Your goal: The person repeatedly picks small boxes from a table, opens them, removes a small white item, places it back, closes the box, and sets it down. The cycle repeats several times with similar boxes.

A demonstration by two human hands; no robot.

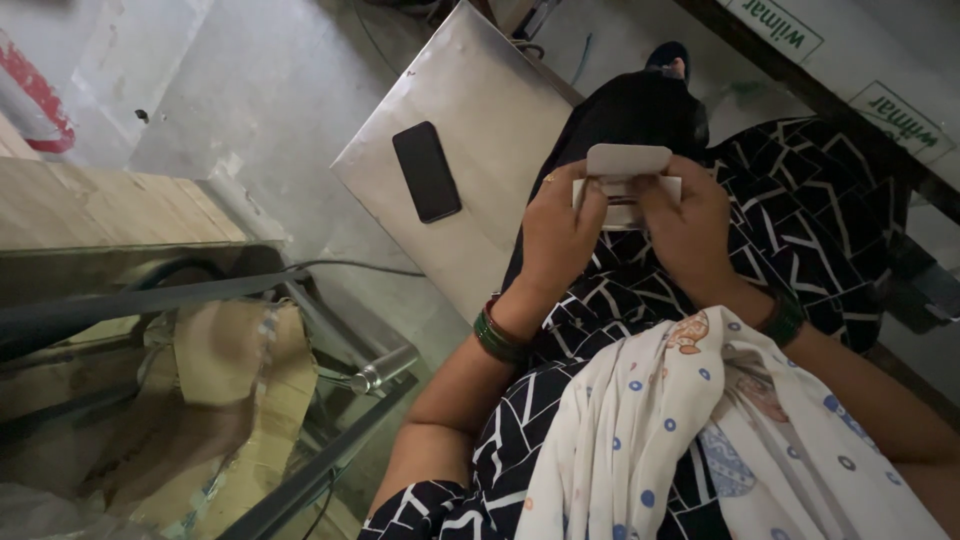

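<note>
A small pale card packet [627, 172] is held over my lap between both hands. My left hand [556, 232] grips its left side, with a ring on one finger and green bangles at the wrist. My right hand [692, 226] closes on its right side, thumb across the front. A rounded pale flap of the packet sticks up above my fingers. Its lower part is hidden behind my hands.
A black phone [427, 171] lies face up on a tilted metal sheet [480, 110] to the left. A white printed cloth [690, 440] drapes over my lap. Crumpled brown cardboard [240, 390] and a metal frame [330, 450] sit at lower left.
</note>
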